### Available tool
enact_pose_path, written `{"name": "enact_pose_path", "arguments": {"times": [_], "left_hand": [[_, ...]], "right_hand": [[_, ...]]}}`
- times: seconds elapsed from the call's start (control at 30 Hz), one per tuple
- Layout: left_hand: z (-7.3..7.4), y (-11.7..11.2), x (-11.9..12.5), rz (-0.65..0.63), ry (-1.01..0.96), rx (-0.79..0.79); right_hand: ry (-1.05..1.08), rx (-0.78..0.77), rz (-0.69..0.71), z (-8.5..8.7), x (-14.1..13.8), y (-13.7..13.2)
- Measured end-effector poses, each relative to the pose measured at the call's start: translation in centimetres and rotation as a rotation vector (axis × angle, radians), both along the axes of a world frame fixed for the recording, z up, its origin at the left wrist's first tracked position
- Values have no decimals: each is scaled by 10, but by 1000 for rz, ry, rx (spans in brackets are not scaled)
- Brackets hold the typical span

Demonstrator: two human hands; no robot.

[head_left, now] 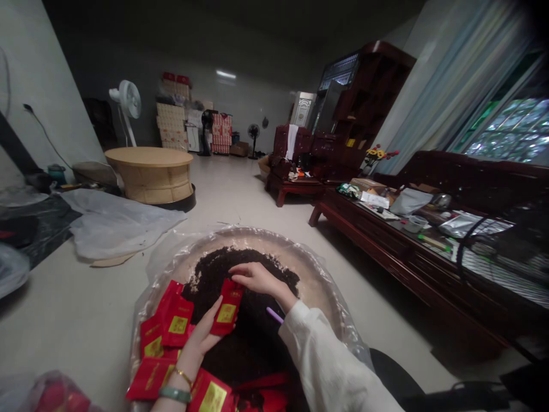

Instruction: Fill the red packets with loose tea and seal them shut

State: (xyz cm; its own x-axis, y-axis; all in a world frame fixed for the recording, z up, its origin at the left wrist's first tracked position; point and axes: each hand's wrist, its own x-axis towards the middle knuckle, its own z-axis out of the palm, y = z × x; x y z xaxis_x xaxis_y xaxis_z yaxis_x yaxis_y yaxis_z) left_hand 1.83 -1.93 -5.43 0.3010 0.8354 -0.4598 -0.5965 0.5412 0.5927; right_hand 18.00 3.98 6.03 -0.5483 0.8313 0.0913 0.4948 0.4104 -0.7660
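My left hand (203, 329), with a green bangle at the wrist, grips a red foil pouch (226, 309) with a gold label. At the pouch's top edge, the fingers of my right hand (255, 278) are pinched together on it. Below both hands lies a heap of dark, loose, crumbly material (218, 260) in a wide round basin (317, 274) lined with clear plastic. A purple handle (274, 315) pokes out beside my right sleeve; its other end is hidden. Several more red pouches (178, 323) lie along the basin's left side and near edge.
Clear plastic sheeting (115, 220) lies on the floor at left, before a round wooden table (148, 157). A long dark wooden table (386, 229) with packets and containers stands to the right. A bag with red contents (60, 395) is at the lower left.
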Motion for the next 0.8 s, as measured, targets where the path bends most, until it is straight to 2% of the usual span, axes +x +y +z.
{"name": "enact_pose_path", "arguments": {"times": [0.1, 0.2, 0.23, 0.33, 0.47, 0.6, 0.7, 0.8], "left_hand": [[4, -1, 0, 10, -10, -22], [3, 0, -1, 7, -34, -37], [3, 0, -1, 5, -42, -37], [0, 1, -1, 2, -56, -27], [1, 0, 0, 17, -38, -33], [1, 0, 0, 25, -38, -25], [0, -1, -1, 18, -53, -3], [-2, -1, -1, 35, -30, 1]], "right_hand": [[-3, 57, -142, -11, 7, 6], [-243, 34, -215, -34, 16, 7], [-373, -10, -175, -43, 19, 5], [-477, -83, -77, -70, 21, -6], [-631, -51, 23, -94, 13, -20], [-520, -80, 68, -100, 12, -23], [-372, -175, -18, -96, 20, -18], [-276, -217, -114, -82, 29, -7]]}}
